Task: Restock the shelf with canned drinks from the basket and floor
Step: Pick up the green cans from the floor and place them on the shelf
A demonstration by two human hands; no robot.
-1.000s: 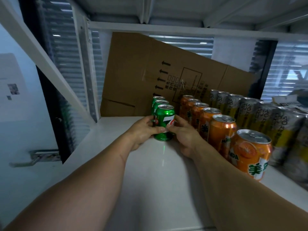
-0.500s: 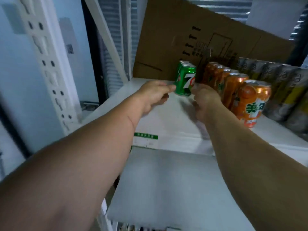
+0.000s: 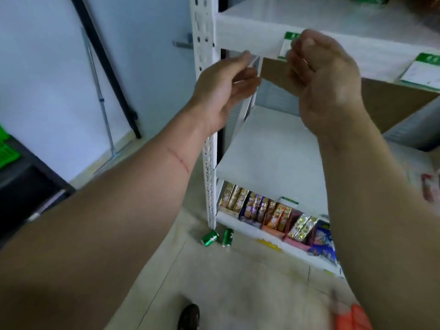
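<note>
Two green drink cans (image 3: 210, 238) (image 3: 227, 237) lie on their sides on the tiled floor by the foot of the white shelf unit (image 3: 206, 129). My left hand (image 3: 226, 89) hangs in front of the shelf post, fingers loosely apart, holding nothing. My right hand (image 3: 323, 77) is raised beside it with its fingers curled, nothing in it. Both are held in front of the edge of the upper shelf board (image 3: 250, 32). An orange basket (image 3: 352, 317) shows at the bottom right corner, blurred. The cans on the upper shelf are out of view.
The bottom shelf carries several snack boxes (image 3: 259, 210). Brown cardboard (image 3: 392, 101) leans at the back of the middle shelf. Price tags (image 3: 421, 70) hang on the upper shelf's edge. A shoe (image 3: 189, 317) stands on the floor below. A dark cabinet (image 3: 23, 182) is at the left.
Both hands have let go of the green can on the shelf and drawn back. My view has dropped from the can rows to the lower shelves and floor.
</note>
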